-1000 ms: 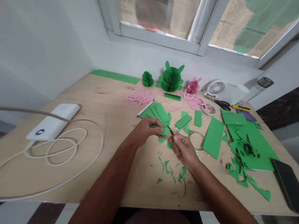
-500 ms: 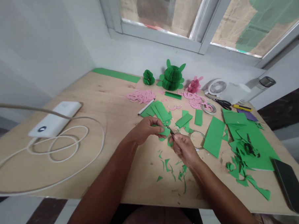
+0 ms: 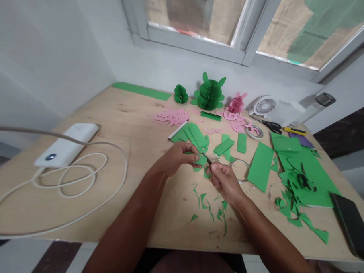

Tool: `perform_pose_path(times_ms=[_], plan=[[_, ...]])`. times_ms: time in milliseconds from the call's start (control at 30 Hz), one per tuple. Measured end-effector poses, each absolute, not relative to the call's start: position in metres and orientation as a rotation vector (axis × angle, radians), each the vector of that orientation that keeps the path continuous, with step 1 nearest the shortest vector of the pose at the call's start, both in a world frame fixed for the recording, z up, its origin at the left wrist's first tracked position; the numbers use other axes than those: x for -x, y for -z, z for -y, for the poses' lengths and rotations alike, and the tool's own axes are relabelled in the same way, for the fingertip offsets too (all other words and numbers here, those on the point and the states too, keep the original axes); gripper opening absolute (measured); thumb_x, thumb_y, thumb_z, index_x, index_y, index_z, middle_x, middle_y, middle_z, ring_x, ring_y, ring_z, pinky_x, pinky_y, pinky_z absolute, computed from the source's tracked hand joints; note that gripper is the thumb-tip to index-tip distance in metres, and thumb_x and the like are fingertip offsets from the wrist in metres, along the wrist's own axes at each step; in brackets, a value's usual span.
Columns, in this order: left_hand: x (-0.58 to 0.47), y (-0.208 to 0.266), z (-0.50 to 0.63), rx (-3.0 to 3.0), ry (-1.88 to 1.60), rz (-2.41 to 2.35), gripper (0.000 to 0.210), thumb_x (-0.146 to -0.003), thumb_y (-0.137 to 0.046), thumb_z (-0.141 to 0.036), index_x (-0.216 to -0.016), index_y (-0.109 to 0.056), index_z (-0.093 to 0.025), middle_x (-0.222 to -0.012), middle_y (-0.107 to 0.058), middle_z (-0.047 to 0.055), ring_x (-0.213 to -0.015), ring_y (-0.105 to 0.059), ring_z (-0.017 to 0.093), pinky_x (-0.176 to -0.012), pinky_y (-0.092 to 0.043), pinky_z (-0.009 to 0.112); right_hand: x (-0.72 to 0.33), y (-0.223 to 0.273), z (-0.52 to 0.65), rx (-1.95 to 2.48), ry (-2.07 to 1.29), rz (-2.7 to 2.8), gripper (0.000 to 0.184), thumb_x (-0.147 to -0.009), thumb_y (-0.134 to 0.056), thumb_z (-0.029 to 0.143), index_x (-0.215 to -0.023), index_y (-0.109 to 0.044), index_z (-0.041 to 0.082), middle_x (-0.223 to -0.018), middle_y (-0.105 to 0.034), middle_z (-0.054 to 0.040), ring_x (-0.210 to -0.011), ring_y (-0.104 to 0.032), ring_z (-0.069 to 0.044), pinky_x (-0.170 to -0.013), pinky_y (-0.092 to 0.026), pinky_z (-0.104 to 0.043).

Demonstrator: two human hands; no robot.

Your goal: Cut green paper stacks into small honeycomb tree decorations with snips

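Note:
My left hand (image 3: pixel 183 155) pinches a small piece of green paper (image 3: pixel 200 161) between thumb and fingers, over the middle of the table. Close on its right, my right hand (image 3: pixel 223 177) is closed around small dark scissors (image 3: pixel 207 158), their narrow tip against the paper's edge. The fingers hide most of the handles. Curled green paper scraps (image 3: pixel 204 202) lie below the hands. Just beyond them rests a loose stack of green paper strips (image 3: pixel 197 136).
Green and pink paper figures (image 3: pixel 210 95) stand by the wall. Pink cut-outs (image 3: pixel 172 117), a tape roll (image 3: pixel 254 131), black scissors (image 3: pixel 272 125) and a yellow cutter (image 3: pixel 294 130) lie around. Green sheets (image 3: pixel 318 179) and a dark phone (image 3: pixel 353 225) sit right; a white power bank (image 3: pixel 67 145) with cable sits left.
Both hands stay in nearly the same place, with the paper and scissors still held. Only a very slight shift at the fingers shows.

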State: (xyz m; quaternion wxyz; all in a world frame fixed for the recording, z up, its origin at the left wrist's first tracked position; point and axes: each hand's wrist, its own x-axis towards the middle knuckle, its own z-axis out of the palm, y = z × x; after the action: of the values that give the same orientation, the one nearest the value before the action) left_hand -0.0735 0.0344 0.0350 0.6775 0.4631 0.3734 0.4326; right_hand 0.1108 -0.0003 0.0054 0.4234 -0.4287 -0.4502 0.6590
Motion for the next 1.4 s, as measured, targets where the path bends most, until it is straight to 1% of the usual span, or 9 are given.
perform_pose_path(times_ms=[167, 300, 667, 933, 1400], plan=[[0.074, -0.036, -0.034, -1.071, -0.973, -0.855, 0.02, -0.059, -0.079, -0.024, -0.06, -0.062, -0.013, -0.057, -0.062, -0.001, -0.052, -0.062, 0.012, -0.058, -0.053, 0.025, -0.112, -0.004, 0.0, 1.093, -1.638, 1.134, 0.039, -0.075, -0.067, 0.053, -0.066, -0.061, 0.015, -0.038, -0.027, 0.0115, -0.036, -0.016, -0.004, -0.037, -0.008, -0.022], [0.076, -0.037, -0.034, -1.095, -0.951, -0.861, 0.018, -0.06, -0.078, -0.024, -0.061, -0.064, -0.012, -0.06, -0.063, -0.001, -0.054, -0.062, 0.012, -0.059, -0.054, 0.026, -0.114, -0.005, -0.001, 1.099, -1.652, 1.161, 0.042, -0.075, -0.065, 0.056, -0.068, -0.062, 0.015, -0.039, -0.028, 0.0113, -0.036, -0.016, -0.004, -0.038, -0.009, -0.023], [0.078, -0.039, -0.034, -1.126, -0.872, -0.823, 0.018, -0.061, -0.078, -0.025, -0.061, -0.065, -0.013, -0.057, -0.065, 0.0, -0.054, -0.063, 0.012, -0.059, -0.053, 0.025, -0.119, -0.006, -0.004, 1.121, -1.67, 1.29, 0.044, -0.076, -0.062, 0.059, -0.069, -0.063, 0.015, -0.039, -0.027, 0.0107, -0.037, -0.015, -0.005, -0.038, -0.009, -0.024], [0.081, -0.038, -0.034, -1.14, -0.82, -0.854, 0.017, -0.06, -0.077, -0.025, -0.062, -0.065, -0.013, -0.057, -0.065, 0.0, -0.054, -0.064, 0.013, -0.06, -0.053, 0.025, -0.123, -0.009, -0.005, 1.139, -1.695, 1.334, 0.042, -0.075, -0.064, 0.057, -0.068, -0.064, 0.015, -0.04, -0.026, 0.0107, -0.038, -0.014, -0.005, -0.038, -0.008, -0.023], [0.082, -0.037, -0.034, -1.189, -0.777, -0.841, 0.015, -0.061, -0.075, -0.025, -0.061, -0.065, -0.015, -0.056, -0.065, -0.001, -0.054, -0.064, 0.012, -0.057, -0.05, 0.021, -0.129, -0.01, -0.008, 1.15, -1.7, 1.417, 0.043, -0.076, -0.063, 0.058, -0.069, -0.064, 0.015, -0.041, -0.026, 0.0104, -0.039, -0.015, -0.006, -0.039, -0.009, -0.024]])
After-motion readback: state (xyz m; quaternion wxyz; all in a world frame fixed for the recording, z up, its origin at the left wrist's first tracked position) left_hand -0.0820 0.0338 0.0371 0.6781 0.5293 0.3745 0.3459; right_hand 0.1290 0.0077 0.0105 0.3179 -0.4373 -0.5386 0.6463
